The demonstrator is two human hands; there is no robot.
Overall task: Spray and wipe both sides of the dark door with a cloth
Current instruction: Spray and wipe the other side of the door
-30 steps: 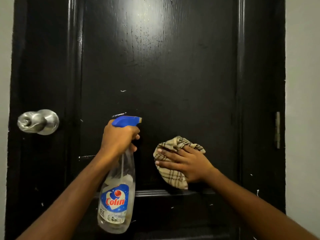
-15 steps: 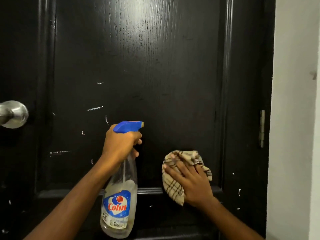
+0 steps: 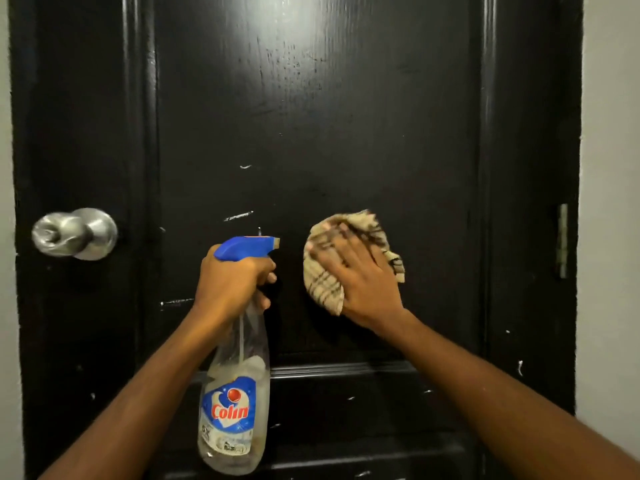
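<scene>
The dark door (image 3: 318, 133) fills the view, glossy black with small white scuffs. My left hand (image 3: 232, 285) grips the neck of a clear spray bottle (image 3: 235, 403) with a blue trigger head, its nozzle facing the door panel. My right hand (image 3: 360, 282) presses a beige checked cloth (image 3: 323, 285) flat against the middle panel, fingers spread over it and blurred. The cloth bunches out above and to the right of my fingers.
A round metal door knob (image 3: 74, 233) sticks out at the left edge of the door. A hinge (image 3: 561, 240) sits on the right edge by the pale wall (image 3: 609, 202). A moulding ledge (image 3: 346, 368) crosses the door below my hands.
My right hand has slid the cloth up the panel from near the moulding ledge. My view has swung back left, showing the whole knob again. The left hand keeps its hold on the bottle.
</scene>
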